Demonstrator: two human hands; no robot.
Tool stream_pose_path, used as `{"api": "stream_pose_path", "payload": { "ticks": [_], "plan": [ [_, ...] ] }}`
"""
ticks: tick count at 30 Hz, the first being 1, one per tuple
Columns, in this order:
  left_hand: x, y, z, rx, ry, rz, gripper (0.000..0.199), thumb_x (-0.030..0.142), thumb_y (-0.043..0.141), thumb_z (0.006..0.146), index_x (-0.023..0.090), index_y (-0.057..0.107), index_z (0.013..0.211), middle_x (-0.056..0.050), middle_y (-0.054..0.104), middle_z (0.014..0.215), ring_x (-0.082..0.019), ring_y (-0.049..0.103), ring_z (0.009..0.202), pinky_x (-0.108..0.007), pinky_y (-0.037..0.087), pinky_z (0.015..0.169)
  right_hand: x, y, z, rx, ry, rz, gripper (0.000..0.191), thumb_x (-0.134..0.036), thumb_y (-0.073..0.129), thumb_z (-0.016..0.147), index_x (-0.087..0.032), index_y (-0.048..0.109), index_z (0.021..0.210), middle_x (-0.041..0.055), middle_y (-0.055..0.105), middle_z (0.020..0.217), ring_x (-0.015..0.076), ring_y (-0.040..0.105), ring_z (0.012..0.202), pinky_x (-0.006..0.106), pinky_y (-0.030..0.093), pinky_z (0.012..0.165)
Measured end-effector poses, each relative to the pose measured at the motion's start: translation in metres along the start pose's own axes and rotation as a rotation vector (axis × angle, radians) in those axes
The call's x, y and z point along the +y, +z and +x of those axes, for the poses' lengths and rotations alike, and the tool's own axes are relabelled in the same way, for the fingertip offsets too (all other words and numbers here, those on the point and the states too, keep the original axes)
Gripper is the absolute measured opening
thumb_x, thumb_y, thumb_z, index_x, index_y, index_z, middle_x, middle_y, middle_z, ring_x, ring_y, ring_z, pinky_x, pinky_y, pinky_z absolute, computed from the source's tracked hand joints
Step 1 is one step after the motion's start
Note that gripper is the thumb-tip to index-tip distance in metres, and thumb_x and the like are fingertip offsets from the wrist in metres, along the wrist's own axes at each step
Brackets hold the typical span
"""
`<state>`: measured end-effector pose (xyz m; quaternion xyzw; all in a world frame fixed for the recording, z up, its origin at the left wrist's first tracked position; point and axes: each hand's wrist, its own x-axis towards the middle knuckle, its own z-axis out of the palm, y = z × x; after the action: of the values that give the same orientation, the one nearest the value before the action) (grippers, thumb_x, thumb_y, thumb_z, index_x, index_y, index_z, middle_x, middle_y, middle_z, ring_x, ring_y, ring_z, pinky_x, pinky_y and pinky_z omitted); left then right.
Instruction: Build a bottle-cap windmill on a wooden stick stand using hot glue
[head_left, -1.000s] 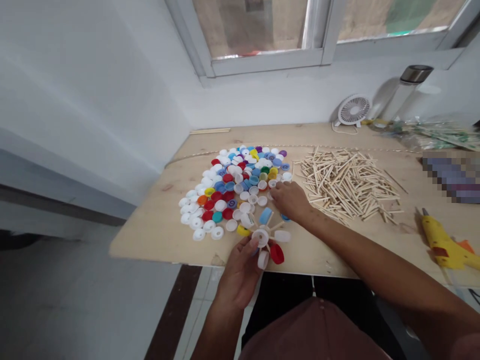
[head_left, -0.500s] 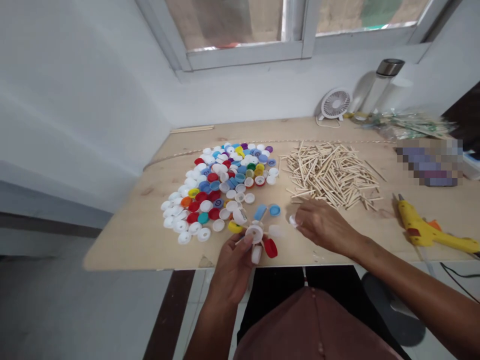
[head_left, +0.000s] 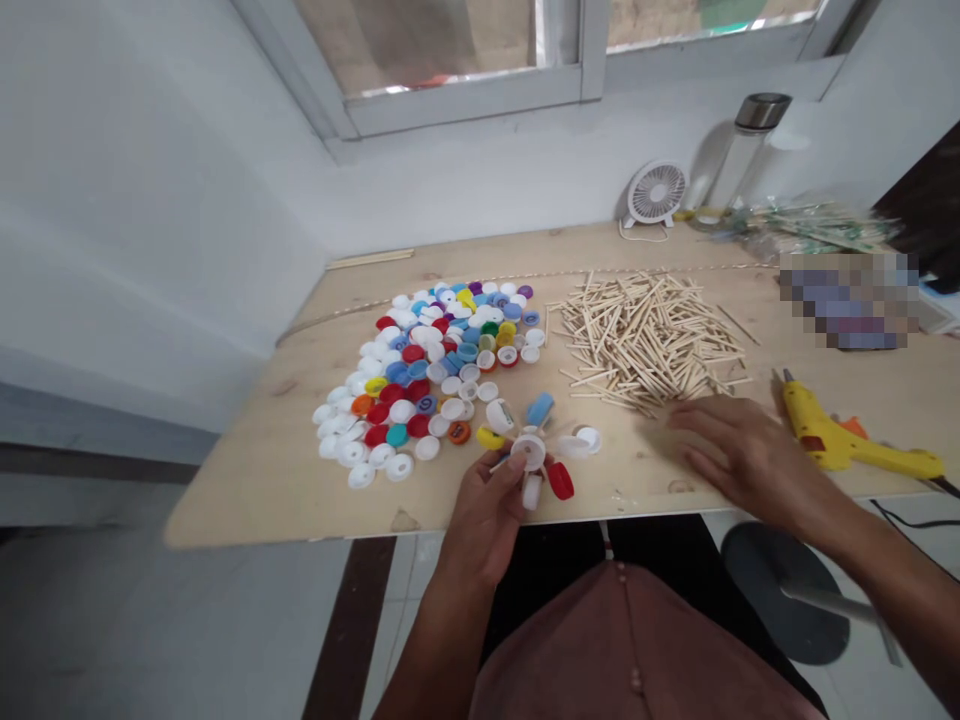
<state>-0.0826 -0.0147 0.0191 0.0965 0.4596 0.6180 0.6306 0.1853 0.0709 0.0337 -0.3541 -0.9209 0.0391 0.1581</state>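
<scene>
At the table's front edge my left hand [head_left: 487, 510] is closed on a pinwheel-like piece made of bottle caps [head_left: 529, 453]. Its white centre cap sits under my thumb, with blue, yellow, red and white caps around it on short sticks. Just right of it lies a white cap [head_left: 590, 438], close to the piece's right-hand cap; whether they touch I cannot tell. My right hand [head_left: 739, 455] hovers low over the table with fingers apart and nothing visible in them. It is between the pile of wooden sticks [head_left: 652, 340] and the yellow glue gun [head_left: 832, 435].
A heap of coloured bottle caps [head_left: 435, 350] spreads left of the sticks. Along the back stand a small white fan [head_left: 655, 193] and a clear bottle [head_left: 739, 160]. Bagged sticks [head_left: 817, 228] lie at the right. A twisted cord [head_left: 337, 318] runs across the table.
My right hand has let go of the white cap and moved right, toward the glue gun. The piece in my left hand appears slightly further right, as the camera view has shifted.
</scene>
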Motion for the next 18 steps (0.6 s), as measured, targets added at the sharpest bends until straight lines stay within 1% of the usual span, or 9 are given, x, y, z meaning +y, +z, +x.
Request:
{"api": "stream_pose_path", "payload": {
  "ticks": [2,3,5,7,10,13,15,18],
  "plan": [
    [-0.001,0.001,0.002,0.01,0.006,-0.01,0.037,0.027,0.085,0.058,0.013,0.067,0.087,-0.003,0.071,0.075,-0.009,0.059,0.056,-0.023,0.048,0.066,0.019,-0.01,-0.025,0.066,0.107,-0.069,0.023,-0.031,0.045,0.091,-0.022,0.063,0.104,0.0096,0.068,0.105,0.0256,0.063,0.096,0.041,0.048,0.083],
    [-0.001,0.001,0.002,0.023,0.008,-0.016,0.037,0.026,0.086,0.056,0.013,0.067,0.086,-0.004,0.071,0.078,-0.01,0.059,0.057,-0.023,0.049,0.066,0.029,-0.015,-0.038,0.082,0.156,-0.1,0.024,-0.031,0.046,0.09,-0.022,0.063,0.105,0.0106,0.068,0.107,0.0268,0.063,0.097,0.041,0.048,0.083],
    [-0.001,0.003,0.003,0.055,0.01,-0.024,0.038,0.024,0.087,0.053,0.014,0.067,0.083,-0.004,0.072,0.081,-0.011,0.061,0.059,-0.023,0.05,0.066,0.045,-0.025,-0.065,0.054,0.231,-0.211,0.026,-0.03,0.046,0.09,-0.02,0.061,0.109,0.014,0.067,0.111,0.0289,0.063,0.098,0.042,0.049,0.082],
    [-0.002,0.005,0.003,0.069,0.007,-0.014,0.037,0.023,0.088,0.053,0.014,0.068,0.082,-0.003,0.072,0.079,-0.012,0.062,0.061,-0.023,0.051,0.066,0.057,-0.032,-0.089,0.032,0.295,-0.309,0.028,-0.028,0.046,0.089,-0.018,0.06,0.111,0.0165,0.066,0.113,0.0312,0.063,0.099,0.044,0.049,0.082],
    [-0.006,0.006,0.005,0.044,-0.01,0.008,0.036,0.025,0.088,0.053,0.013,0.07,0.082,-0.002,0.07,0.071,-0.012,0.062,0.062,-0.022,0.051,0.065,0.069,-0.032,-0.114,-0.003,0.343,-0.404,0.035,-0.024,0.045,0.087,-0.014,0.057,0.119,0.0184,0.063,0.118,0.0335,0.061,0.104,0.046,0.049,0.082],
    [-0.011,0.004,0.007,0.032,-0.013,0.0,0.037,0.024,0.087,0.054,0.014,0.07,0.086,-0.001,0.068,0.069,-0.01,0.059,0.055,-0.021,0.051,0.061,0.077,-0.024,-0.121,-0.043,0.352,-0.492,0.044,-0.022,0.044,0.084,-0.013,0.051,0.127,0.0184,0.059,0.126,0.0331,0.059,0.107,0.045,0.049,0.081],
    [-0.013,0.004,0.007,0.048,-0.017,-0.004,0.039,0.024,0.087,0.054,0.015,0.07,0.087,-0.002,0.07,0.071,-0.011,0.059,0.055,-0.021,0.05,0.058,0.081,-0.02,-0.118,-0.06,0.358,-0.528,0.045,-0.021,0.042,0.084,-0.014,0.049,0.128,0.0174,0.058,0.127,0.0325,0.059,0.108,0.045,0.049,0.081],
    [-0.012,0.007,0.005,0.071,-0.039,0.01,0.042,0.025,0.09,0.049,0.013,0.069,0.084,-0.004,0.072,0.077,-0.012,0.061,0.059,-0.021,0.05,0.059,0.085,-0.021,-0.109,-0.097,0.353,-0.518,0.044,-0.018,0.044,0.082,-0.012,0.051,0.124,0.0177,0.061,0.124,0.0321,0.06,0.105,0.045,0.049,0.082]
  ]
}}
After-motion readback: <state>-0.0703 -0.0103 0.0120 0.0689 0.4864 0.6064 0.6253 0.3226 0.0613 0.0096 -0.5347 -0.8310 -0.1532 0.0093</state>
